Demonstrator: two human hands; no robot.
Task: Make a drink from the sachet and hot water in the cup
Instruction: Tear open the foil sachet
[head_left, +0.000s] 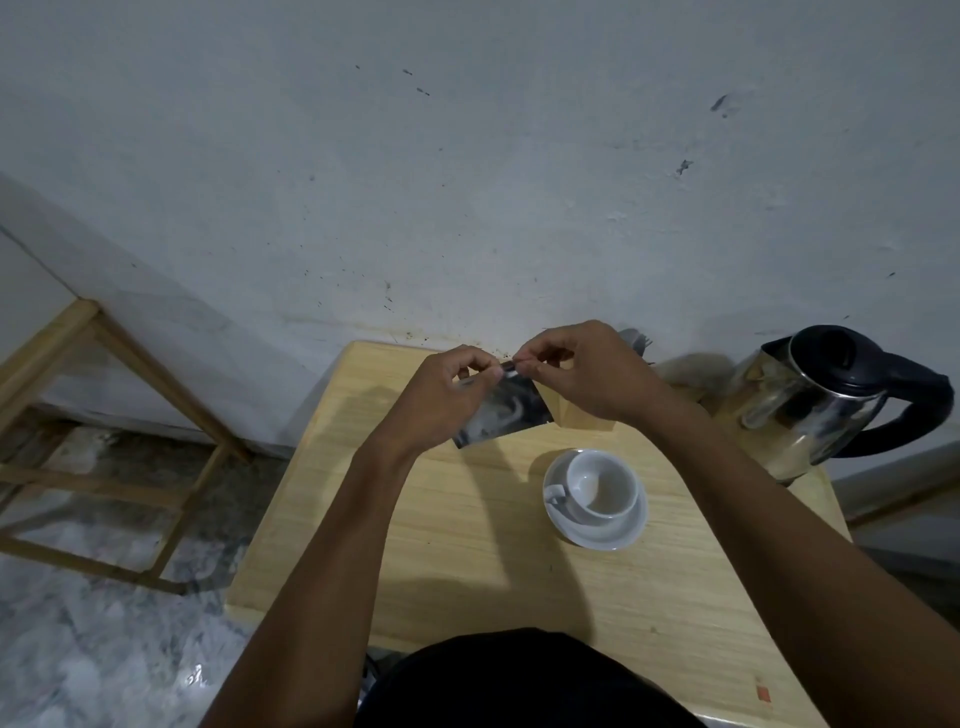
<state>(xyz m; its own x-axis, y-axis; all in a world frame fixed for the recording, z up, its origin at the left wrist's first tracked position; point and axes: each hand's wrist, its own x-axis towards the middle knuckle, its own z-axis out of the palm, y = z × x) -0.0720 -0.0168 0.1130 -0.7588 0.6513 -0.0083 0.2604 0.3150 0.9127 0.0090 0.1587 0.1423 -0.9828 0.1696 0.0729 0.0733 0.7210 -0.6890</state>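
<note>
A dark, shiny sachet (506, 413) hangs in the air above the far part of the wooden table (467, 545). My left hand (441, 395) pinches its top edge from the left, and my right hand (587, 374) pinches the same edge from the right, fingertips almost touching. Below and to the right stands a white cup (602, 486) on a white saucer (618, 535), with nothing visible inside it. A steel kettle (810, 410) with a black lid and handle stands at the table's far right corner.
A grey wall rises directly behind the table. A wooden frame stand (104, 447) sits on the marbled floor to the left. A small light box (582, 415) lies under my right hand. Something grey pokes out behind my right hand by the wall.
</note>
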